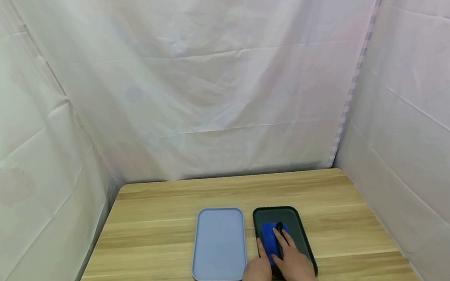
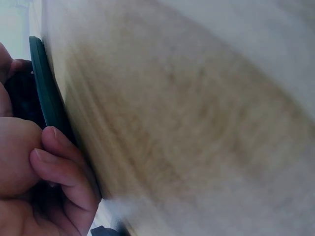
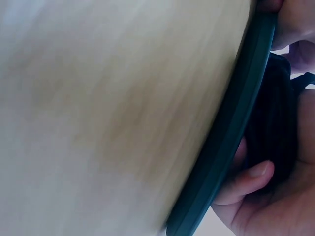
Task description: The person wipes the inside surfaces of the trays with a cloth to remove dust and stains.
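A dark green tray [image 1: 305, 239] lies on the wooden table, with a blue and black item [image 1: 269, 236] on it. Its blue part looks soft, and a black rounded end shows at the top; its kind cannot be told. My right hand [image 1: 296, 264] rests over the item, fingers fairly straight and thumb spread to the left. At the item's left side, my left hand [image 1: 257, 276] points its index finger along the tray's edge. The left wrist view shows its other fingers [image 2: 64, 169] curled beside the tray's rim; what they touch is hidden.
A light blue tray [image 1: 221, 243] lies left of the green one, close to my left hand. White cloth walls [image 1: 218, 89] stand behind the wooden table [image 1: 149, 245] and on both sides.
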`<state>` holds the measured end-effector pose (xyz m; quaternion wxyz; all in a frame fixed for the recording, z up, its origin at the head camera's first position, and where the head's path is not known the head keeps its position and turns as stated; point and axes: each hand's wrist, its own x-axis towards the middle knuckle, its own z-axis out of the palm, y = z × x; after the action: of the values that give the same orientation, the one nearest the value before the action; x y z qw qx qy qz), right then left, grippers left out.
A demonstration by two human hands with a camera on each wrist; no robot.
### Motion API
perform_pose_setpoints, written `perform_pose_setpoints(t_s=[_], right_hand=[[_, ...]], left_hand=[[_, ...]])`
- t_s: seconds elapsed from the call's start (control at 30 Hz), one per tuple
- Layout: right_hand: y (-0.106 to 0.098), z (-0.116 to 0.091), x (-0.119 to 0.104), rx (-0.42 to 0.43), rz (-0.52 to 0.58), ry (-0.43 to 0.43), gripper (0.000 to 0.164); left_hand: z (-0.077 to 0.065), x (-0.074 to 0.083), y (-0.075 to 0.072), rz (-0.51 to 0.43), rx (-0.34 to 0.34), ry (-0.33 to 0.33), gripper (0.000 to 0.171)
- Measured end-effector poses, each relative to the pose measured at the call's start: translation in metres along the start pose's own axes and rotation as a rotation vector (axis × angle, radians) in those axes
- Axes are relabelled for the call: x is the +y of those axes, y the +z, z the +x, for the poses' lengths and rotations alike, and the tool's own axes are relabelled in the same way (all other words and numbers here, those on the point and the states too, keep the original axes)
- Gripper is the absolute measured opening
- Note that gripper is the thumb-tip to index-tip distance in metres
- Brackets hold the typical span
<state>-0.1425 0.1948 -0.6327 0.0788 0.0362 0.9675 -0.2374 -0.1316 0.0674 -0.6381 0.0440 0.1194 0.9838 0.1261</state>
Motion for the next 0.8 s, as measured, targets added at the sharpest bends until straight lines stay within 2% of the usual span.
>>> perform_pose_setpoints(t_s=[0.53, 0.8], right_hand=[[-0.012, 0.000, 0.016, -0.015, -0.033, -0.003, 0.071], [-0.025, -0.003, 0.022, -0.044, -0.024, 0.005, 0.068]], left_hand=[[0.001, 0.001, 0.001, -0.012, -0.028, -0.020, 0.077], [-0.001, 0.001, -0.001, 0.015, -0.010, -0.005, 0.077]])
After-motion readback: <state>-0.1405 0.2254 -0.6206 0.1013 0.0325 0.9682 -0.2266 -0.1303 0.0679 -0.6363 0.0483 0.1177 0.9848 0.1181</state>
